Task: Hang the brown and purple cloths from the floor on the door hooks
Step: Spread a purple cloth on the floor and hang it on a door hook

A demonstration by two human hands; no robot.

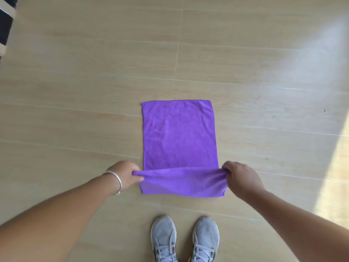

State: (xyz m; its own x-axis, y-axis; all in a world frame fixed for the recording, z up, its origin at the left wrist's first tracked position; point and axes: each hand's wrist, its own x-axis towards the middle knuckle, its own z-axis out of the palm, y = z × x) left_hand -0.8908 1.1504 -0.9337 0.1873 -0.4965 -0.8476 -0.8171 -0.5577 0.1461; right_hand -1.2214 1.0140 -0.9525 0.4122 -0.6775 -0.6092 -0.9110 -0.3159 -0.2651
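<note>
Here, left hand (126, 174) and right hand (238, 176) pinch purple cloth (179, 137) — taut.

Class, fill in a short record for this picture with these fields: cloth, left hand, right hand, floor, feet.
cloth: purple cloth, mostly flat on the floor, near edge lifted
left hand: left hand pinches the near left corner
right hand: right hand pinches the near right corner
floor: light wood-look floor
feet: grey trainers just behind the cloth
</note>
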